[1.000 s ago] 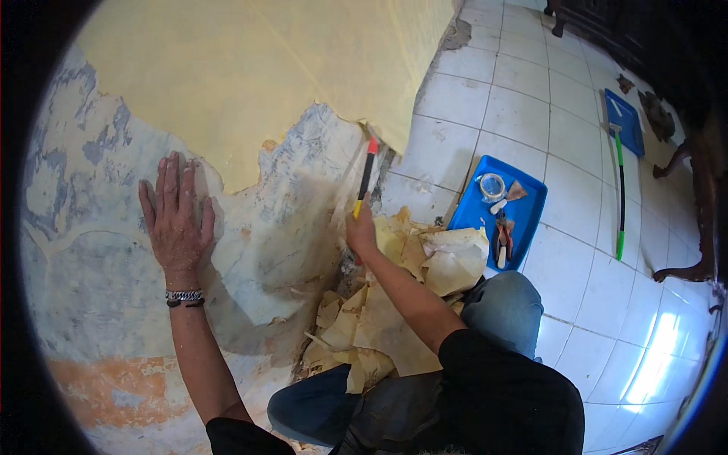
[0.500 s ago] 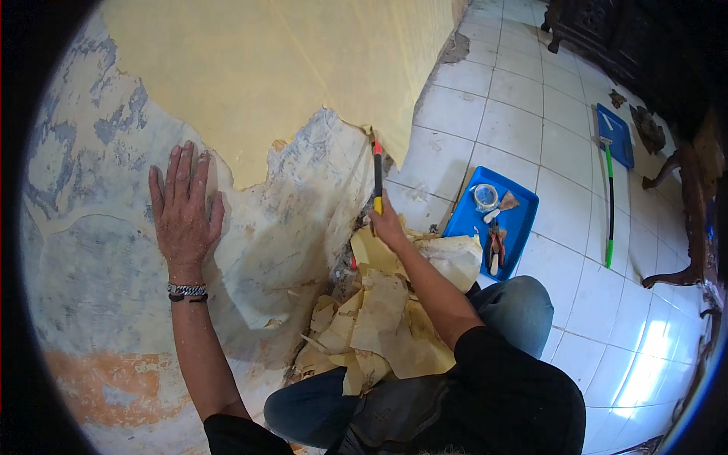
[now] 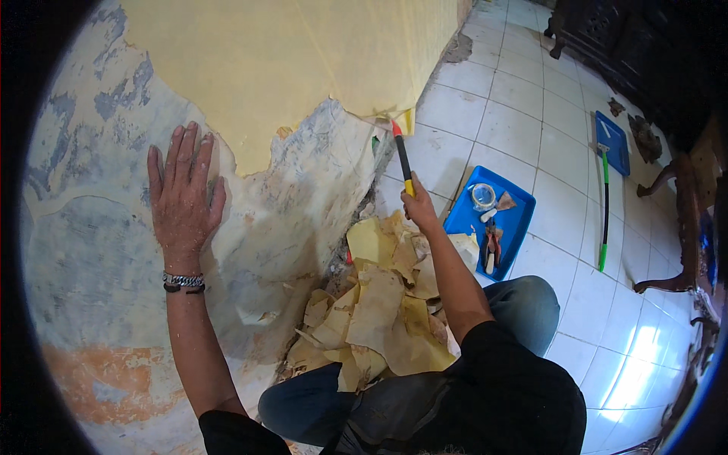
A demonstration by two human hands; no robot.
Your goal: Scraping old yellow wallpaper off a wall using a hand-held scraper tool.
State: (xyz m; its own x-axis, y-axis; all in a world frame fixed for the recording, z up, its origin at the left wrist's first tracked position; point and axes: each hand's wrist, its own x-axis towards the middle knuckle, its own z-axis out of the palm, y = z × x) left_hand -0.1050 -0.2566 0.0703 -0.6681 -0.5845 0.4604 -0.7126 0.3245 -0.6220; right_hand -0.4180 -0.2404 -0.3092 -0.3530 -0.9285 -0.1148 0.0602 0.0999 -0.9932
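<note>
The left hand [image 3: 186, 201] lies open against one flaking wall [image 3: 98, 250]; loose plaster could make it slip. Rightward, one yellow coating [image 3: 250, 68] could tear raggedly if the one scraper [image 3: 403, 155], gripped in the right hand [image 3: 417, 203] with its tip at the coating's edge, pries hard. Beyond the right hand: one tape roll [image 3: 483, 196] in one blue tray [image 3: 516, 231], one pole [image 3: 606, 205].

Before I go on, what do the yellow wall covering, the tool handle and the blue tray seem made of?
Yellow wall covering: perhaps paint film or vinyl, matt, with a torn, folded edge.
Tool handle: likely plastic or rubber, in coloured sections; finish unclear.
Blue tray: probably smooth plastic, evenly coloured.
</note>
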